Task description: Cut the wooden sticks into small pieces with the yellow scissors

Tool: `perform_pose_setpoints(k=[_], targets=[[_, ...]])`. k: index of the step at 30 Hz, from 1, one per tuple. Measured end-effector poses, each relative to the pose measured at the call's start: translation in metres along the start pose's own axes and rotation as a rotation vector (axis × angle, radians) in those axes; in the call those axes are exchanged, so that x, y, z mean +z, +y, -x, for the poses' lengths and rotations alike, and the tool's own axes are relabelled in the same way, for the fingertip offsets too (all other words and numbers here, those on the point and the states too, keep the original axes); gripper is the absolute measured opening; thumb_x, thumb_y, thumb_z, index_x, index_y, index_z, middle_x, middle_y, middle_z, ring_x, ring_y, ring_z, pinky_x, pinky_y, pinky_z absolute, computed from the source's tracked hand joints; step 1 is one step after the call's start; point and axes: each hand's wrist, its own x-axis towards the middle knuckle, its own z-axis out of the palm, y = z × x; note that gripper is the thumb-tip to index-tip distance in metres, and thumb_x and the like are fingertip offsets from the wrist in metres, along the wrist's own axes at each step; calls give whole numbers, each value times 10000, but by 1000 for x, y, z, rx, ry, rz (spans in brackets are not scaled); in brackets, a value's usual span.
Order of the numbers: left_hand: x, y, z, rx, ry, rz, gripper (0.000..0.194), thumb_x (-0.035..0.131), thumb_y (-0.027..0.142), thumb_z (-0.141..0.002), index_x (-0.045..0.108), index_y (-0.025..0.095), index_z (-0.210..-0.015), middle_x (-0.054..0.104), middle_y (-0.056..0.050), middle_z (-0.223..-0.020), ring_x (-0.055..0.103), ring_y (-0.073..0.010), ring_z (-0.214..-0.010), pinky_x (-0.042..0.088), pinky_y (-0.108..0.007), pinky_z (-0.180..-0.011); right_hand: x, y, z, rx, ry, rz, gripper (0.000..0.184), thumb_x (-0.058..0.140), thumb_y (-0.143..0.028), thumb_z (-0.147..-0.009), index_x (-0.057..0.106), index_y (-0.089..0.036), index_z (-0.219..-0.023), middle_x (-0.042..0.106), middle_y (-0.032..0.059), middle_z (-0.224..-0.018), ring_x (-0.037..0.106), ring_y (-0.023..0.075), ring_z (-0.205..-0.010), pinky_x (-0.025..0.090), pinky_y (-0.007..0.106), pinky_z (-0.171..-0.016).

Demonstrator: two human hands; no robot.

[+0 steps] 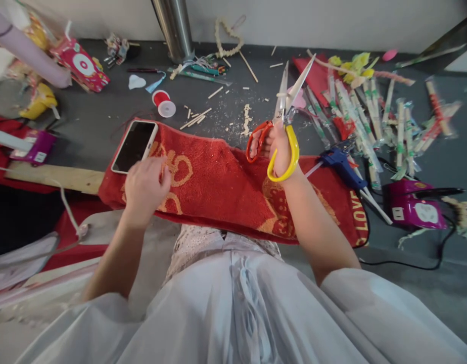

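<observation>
In my right hand (277, 146) are scissors (282, 103) with one red and one yellow handle. Their blades stand apart and point away from me. My left hand (147, 186) hovers at or just over the red towel (218, 187), beside the lower right corner of a phone (135, 146) with a dark screen. Its fingers are curled in, and whatever they may hold is hidden. The towel, with tan lettering and a heart, lies along the near table edge. Short cut sticks (197, 119) and pale crumbs lie beyond it, near a red thread spool (164, 103).
At right lie several wrapped sticks (355, 111), a blue glue gun (341, 167) and a purple box (413, 205) with a black cable. A metal post (176, 30) rises at the back. A pink carton (80, 63) and a yellow object (39, 101) stand at left.
</observation>
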Motion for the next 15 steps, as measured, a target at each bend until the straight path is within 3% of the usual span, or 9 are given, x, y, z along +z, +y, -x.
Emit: perform_pose_setpoints(k=[2,4,6,11,15], targets=[[2,-16,-29,-173,-19,-43,408,483,303,-897,597,109,-1237,640,-155,-1215,590,-333,-1152,452,-508,-979,-2,3,-1,-30,-43,66,760,144,-885,-794,560,-256,-889,592,42,-722,630,206,-691,538,401,-637],[3,-30,-51,-279,-50,-51,629,556,431,-885,443,82,-1395,487,-188,-1394,440,-427,-1310,351,-619,-1055,-3,6,-2,-42,-40,86,728,163,-856,-823,572,-259,-899,599,44,-727,632,205,-682,541,408,-644],[4,-41,-64,-338,-112,-52,771,628,457,-835,366,47,-1433,409,-238,-1438,391,-488,-1326,289,-693,-1067,-2,7,-1,-43,-21,62,687,192,-824,-852,575,-255,-888,603,40,-731,624,190,-656,547,403,-653],[5,-55,-77,-435,-228,-12,979,691,427,-737,231,15,-1496,377,-327,-1407,467,-539,-1219,392,-718,-934,5,2,4,-16,-32,10,628,306,-815,-844,568,-245,-864,583,19,-708,595,163,-613,539,364,-636],[9,-71,-77,-411,-195,26,1140,716,491,-714,62,73,-1549,392,-294,-1367,452,-531,-1219,324,-757,-955,10,-3,9,-6,-56,-104,608,449,-810,-798,571,-217,-851,564,-5,-693,565,123,-592,513,302,-606]])
